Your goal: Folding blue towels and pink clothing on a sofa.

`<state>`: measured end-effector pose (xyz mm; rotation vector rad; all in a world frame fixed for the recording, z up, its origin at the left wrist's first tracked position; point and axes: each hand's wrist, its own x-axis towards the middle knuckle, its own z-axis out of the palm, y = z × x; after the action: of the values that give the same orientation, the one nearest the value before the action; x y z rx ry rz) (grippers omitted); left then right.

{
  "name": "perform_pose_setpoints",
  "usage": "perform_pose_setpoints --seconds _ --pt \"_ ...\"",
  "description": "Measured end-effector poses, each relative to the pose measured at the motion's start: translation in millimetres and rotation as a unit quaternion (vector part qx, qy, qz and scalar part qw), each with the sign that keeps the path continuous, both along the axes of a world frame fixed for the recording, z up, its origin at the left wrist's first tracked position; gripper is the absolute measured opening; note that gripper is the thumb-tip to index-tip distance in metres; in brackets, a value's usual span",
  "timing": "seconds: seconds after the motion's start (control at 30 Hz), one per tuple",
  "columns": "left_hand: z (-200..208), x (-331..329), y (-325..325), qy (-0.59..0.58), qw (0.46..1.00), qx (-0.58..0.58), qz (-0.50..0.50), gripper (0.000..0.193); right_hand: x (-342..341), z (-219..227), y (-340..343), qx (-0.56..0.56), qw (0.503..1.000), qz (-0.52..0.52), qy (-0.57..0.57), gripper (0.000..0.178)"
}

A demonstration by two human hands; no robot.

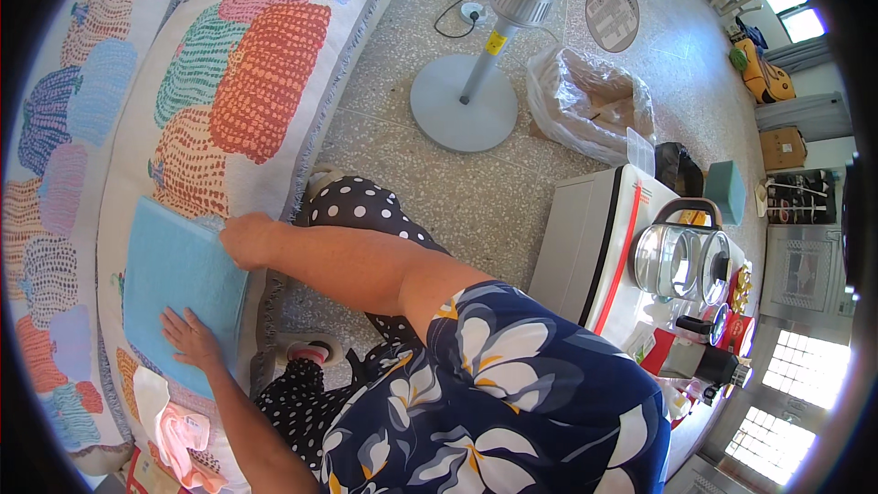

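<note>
A light blue folded cloth (183, 265), which looks like a towel, lies flat on the patterned sofa cover (197, 73). My left hand (192, 338) rests on its top with fingers spread and palm down. At the cloth's corner nearest the sofa's edge, my right hand (247, 241) is closed, with its fingers curled around the corner and partly hidden. Close to my left forearm lies a crumpled pink cloth (181, 434) with a small white label.
A grey fan (464, 102) stands on its round base beyond my knees. Behind it is a bin lined with clear plastic (594, 105). To the right, a white cabinet (585, 238) carries a glass pot (681, 261) and several kitchen items. A yellow bag (766, 73) sits far off.
</note>
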<state>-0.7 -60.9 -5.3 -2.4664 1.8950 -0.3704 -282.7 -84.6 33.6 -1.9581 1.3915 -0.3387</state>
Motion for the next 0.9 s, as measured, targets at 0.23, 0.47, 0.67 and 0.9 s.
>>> perform_pose_setpoints --seconds 0.23,0.47,0.67,0.9 --pt "-5.3 -24.8 34.4 -0.011 1.0 -0.01 0.009 0.055 0.2 -1.9 3.1 -0.007 1.0 -0.016 0.001 0.027" --pt "-35.8 -31.7 67.3 -0.022 0.997 -0.065 -0.021 0.065 -0.4 -4.6 3.7 -0.003 1.0 -0.001 0.012 0.031" --pt "-43.3 -31.8 74.1 -0.016 0.995 -0.083 -0.044 0.067 -5.2 -6.9 6.9 -0.02 1.0 -0.007 -0.004 0.031" --pt "-12.4 -39.8 46.2 0.049 0.997 -0.009 -0.065 0.058 -8.0 -4.0 4.0 -0.01 1.0 -0.004 -0.005 0.029"
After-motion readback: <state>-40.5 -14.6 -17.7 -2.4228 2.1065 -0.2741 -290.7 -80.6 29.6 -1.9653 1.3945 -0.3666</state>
